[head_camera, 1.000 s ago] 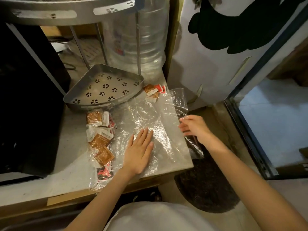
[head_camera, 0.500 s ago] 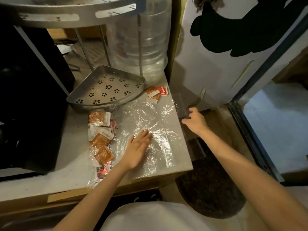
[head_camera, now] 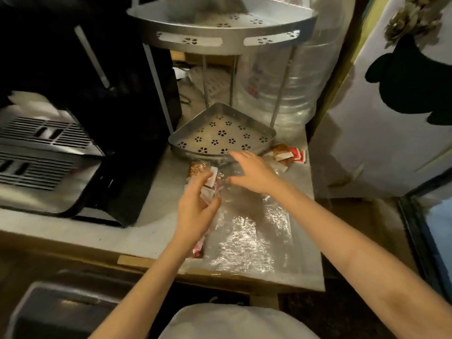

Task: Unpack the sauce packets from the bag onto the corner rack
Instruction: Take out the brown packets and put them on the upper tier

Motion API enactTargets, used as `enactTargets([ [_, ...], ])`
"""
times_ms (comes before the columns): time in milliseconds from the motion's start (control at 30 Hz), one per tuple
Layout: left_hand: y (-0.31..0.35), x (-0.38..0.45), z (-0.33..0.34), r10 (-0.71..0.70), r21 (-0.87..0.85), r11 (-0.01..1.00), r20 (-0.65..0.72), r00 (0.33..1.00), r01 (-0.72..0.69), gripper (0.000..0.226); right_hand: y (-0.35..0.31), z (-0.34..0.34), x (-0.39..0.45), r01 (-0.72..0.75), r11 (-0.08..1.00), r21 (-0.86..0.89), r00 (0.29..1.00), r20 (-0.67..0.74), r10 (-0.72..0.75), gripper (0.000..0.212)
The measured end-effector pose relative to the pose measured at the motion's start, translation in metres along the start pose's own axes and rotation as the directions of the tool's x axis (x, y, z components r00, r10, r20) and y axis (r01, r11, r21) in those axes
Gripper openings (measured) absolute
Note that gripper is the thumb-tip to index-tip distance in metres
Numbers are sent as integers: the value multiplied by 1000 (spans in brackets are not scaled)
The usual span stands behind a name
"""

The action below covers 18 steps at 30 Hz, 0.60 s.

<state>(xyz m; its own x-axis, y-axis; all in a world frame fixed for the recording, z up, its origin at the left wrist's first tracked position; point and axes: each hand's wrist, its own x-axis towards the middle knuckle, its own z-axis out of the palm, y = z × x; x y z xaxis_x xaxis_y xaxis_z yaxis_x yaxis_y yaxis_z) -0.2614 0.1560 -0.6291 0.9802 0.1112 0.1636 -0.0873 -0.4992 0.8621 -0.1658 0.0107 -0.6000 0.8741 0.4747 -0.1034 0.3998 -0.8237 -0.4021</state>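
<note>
A clear plastic bag (head_camera: 247, 238) lies flat on the grey counter. Brown, white and red sauce packets (head_camera: 198, 168) sit at its left edge, partly hidden by my left hand (head_camera: 195, 206), whose fingers curl around several of them. My right hand (head_camera: 254, 173) hovers open, fingers spread, over the bag's far end, just in front of the metal corner rack. The rack's lower shelf (head_camera: 266, 136) with flower-shaped holes holds nothing. A few more packets (head_camera: 286, 154) lie on the counter to the right of that shelf.
The rack's upper shelf (head_camera: 220, 41) hangs overhead. A large clear water jug (head_camera: 293, 94) stands behind the rack. A black appliance (head_camera: 61, 143) fills the left side. A white panel (head_camera: 391, 118) borders the right. The counter's front edge (head_camera: 146, 261) is near my body.
My left hand slid from the bag's middle to the packets at its left and curled on them. My right hand came in from the counter's right edge to above the bag.
</note>
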Motion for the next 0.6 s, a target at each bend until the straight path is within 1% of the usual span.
enactTargets([
  [33,-7,-3,-5,-49,21,998,-63,997,51,62,-6,3,9,20,999,26,1000,24,-20,77],
  [67,-14,-7,-9,-112,47,992,-89,990,117,73,-12,6,16,38,998,44,998,47,-40,81],
  [167,-36,-19,-19,-293,179,936,-72,953,302,99,-25,16,34,71,995,64,992,104,-78,93],
  [233,-47,-29,-23,-403,246,883,-44,914,401,106,-30,22,41,92,995,24,987,130,-95,98],
  [300,-53,-38,-24,-434,313,849,-46,900,426,101,-34,25,45,110,994,-26,985,136,-106,97],
  [367,-55,-43,-25,-389,374,841,-82,918,390,87,-36,27,48,110,993,-50,986,131,-102,95],
  [433,-54,-44,-25,-361,386,843,-108,926,374,73,-37,28,51,109,991,-77,987,124,-99,94],
  [533,-52,-42,-24,-328,406,842,-135,935,354,65,-38,29,53,108,984,-143,990,103,-94,94],
  [600,-51,-42,-23,-286,419,848,-151,946,324,59,-36,29,54,101,983,-151,991,101,-86,95],
])
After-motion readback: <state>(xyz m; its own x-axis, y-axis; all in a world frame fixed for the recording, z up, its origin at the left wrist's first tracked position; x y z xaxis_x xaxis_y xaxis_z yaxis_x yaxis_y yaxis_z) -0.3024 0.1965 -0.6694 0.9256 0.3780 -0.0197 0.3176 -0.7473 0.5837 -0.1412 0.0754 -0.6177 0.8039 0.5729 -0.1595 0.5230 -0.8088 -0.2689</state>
